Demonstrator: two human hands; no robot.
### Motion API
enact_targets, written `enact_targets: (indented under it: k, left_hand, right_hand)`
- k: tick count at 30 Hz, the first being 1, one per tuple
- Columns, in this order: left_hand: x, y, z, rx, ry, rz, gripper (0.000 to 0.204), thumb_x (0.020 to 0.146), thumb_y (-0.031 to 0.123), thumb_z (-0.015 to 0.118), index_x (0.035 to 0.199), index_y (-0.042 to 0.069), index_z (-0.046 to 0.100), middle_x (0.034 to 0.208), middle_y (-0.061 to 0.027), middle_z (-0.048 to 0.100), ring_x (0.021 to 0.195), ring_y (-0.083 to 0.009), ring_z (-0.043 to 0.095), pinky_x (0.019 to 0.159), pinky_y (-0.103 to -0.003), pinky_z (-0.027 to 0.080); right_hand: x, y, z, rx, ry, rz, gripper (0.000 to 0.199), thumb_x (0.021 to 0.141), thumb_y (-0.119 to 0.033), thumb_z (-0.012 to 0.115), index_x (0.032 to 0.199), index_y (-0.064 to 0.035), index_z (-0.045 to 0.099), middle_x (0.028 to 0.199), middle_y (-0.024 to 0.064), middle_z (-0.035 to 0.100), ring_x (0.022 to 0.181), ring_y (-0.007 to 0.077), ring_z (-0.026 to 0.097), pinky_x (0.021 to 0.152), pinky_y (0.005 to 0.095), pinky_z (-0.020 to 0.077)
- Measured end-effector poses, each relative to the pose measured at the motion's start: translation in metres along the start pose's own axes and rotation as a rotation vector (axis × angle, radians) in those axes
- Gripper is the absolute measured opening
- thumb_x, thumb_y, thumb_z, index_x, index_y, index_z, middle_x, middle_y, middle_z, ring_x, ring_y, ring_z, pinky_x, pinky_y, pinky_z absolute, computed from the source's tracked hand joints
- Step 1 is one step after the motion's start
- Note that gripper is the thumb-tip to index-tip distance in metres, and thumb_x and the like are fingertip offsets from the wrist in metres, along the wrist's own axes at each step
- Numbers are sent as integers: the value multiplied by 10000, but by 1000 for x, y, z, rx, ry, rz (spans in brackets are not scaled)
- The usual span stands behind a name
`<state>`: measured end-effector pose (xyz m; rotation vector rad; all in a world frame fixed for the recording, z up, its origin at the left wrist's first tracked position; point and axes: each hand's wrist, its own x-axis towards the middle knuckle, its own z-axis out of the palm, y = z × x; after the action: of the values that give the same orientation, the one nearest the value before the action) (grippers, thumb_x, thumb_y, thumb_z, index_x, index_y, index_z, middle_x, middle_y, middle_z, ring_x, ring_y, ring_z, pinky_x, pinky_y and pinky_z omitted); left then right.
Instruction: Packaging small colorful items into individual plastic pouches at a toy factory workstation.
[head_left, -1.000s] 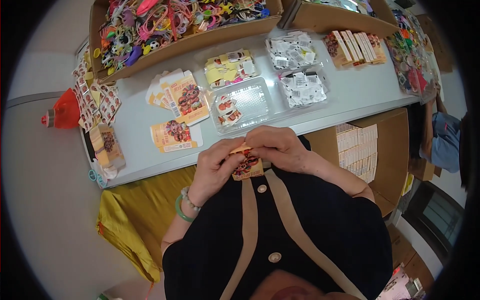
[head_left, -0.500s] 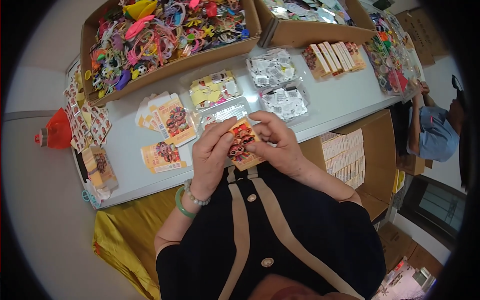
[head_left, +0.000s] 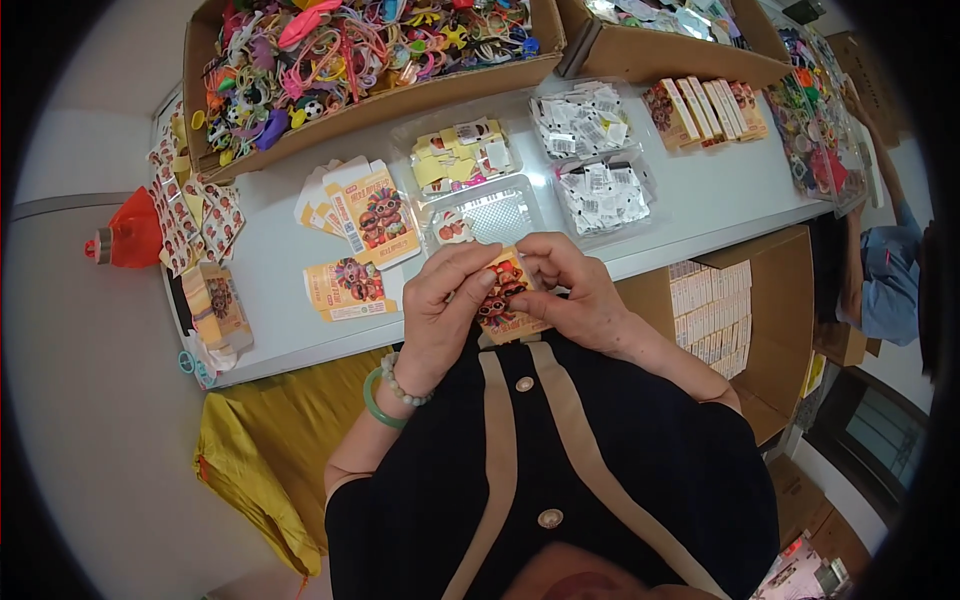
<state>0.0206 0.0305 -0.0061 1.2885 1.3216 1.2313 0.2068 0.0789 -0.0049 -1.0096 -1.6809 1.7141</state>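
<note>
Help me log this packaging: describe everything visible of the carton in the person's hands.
The carton is small, orange-yellow, seemingly thin card, its upturned face printed with colourful cartoon characters and lettering below. Held aslant between left hand and right hand, which partly cover it, it is before the dark shirt; its back is hidden.

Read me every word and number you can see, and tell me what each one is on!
I can't quote any print here, but this is where it shows:
Box in the left hand and right hand: small lettering, not copied.
Flat box on the table: lettering, not copied, and a barcode.
White packets: print too small to read.
Boxes in rows: print too small to read.
</note>
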Motion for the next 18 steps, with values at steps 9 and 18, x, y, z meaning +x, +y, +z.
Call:
enact_targets:
  k: [9, 18]
  left_hand:
    - [-7, -2, 3, -162, -216, -174, 170, 878, 28, 600, 1043, -8, 618, 988, -68, 616, 923, -128, 581, 790, -245, 469]
    - [-16, -6, 13, -381, -296, -322, 367, 875, -69, 551, 1208, 28, 432, 1086, -47, 544, 1031, -105, 533, 886, -235, 464]
  right_hand:
    - [13, -7, -21, -141, -92, -300, 136, 821, -46, 658, 945, -4, 620, 876, 70, 609, 796, 150, 584, 696, 253, 460]
    - [1, -1, -11, -235, -66, -165, 37, 848, -10, 600, 827, -7, 569, 849, 75, 577, 763, 195, 572, 662, 282, 449]
